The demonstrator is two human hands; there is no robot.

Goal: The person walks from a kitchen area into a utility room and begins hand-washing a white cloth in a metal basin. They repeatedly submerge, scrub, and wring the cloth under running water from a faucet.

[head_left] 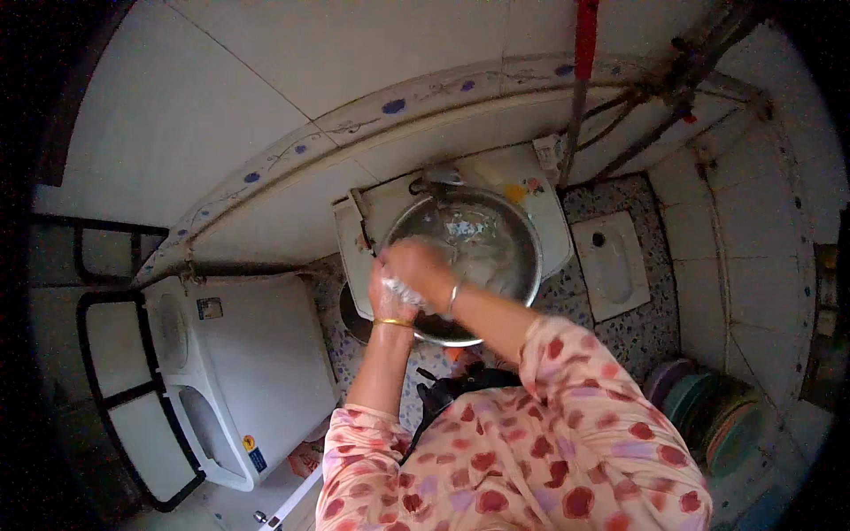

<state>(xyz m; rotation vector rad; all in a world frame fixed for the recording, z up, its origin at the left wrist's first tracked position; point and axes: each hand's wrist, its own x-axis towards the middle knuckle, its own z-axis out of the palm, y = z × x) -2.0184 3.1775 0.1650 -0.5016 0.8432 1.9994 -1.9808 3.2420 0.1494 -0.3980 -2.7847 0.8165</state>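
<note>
Over the left side of a round metal basin (534, 226), both my hands are pressed together. My left hand (387, 285), with a gold-coloured bangle at the wrist, is closed and partly covered. Across it lies my right hand (423, 265), with a silver-coloured bangle, its fingers curled and smeared by motion. A whitish, wet-looking bit (403, 292) shows between them; I cannot tell whether it is cloth or foam. Water in the basin looks greyish, with pale shapes in it. The basin rests on a white sink top (556, 221), below a tap (440, 174).
A white washing machine (257, 354) stands on the left, beside a black-framed rack (97, 398). Right of the sink, a squat toilet (615, 261) is set in the speckled floor. Several stacked basins (708, 407) are at lower right. A red-handled pole (584, 44) leans behind.
</note>
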